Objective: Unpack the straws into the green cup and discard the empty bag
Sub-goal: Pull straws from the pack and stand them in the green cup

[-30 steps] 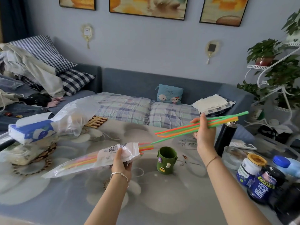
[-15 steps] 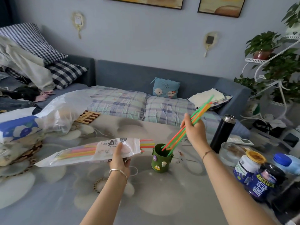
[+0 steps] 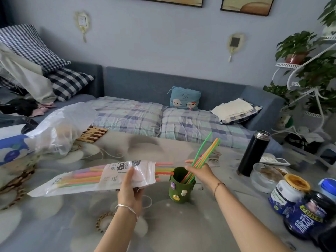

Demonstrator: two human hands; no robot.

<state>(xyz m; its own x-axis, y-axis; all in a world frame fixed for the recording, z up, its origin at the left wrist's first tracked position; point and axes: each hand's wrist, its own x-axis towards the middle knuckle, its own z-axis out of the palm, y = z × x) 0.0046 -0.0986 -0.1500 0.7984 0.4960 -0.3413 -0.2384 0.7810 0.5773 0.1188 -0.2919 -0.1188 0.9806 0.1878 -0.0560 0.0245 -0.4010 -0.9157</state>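
1. I am watching the left hand (image 3: pixel 130 190) gripping the straw bag (image 3: pixel 87 179) near its open end; the thumb is lying across the top face and the other fingers are curling underneath; the bag is hanging roughly level above the table (image 3: pixel 181 226), stretching away from those fingers toward the left.
2. The bagged straws (image 3: pixel 164 170) are poking out of the mouth just past the left fingertips, pointing toward the green cup (image 3: pixel 180 190).
3. The green cup is standing upright on the table between the two hands, just below the right fingertips.
4. The loose straws (image 3: pixel 208 151) are standing in the cup, leaning up and away past the right hand (image 3: pixel 201 172); they are passing between its thumb and forefinger; I cannot tell whether those fingers are pinching them or lying slack beside them.
5. A black flask (image 3: pixel 253 153) is standing upright beyond the right wrist, well apart from the fingers.
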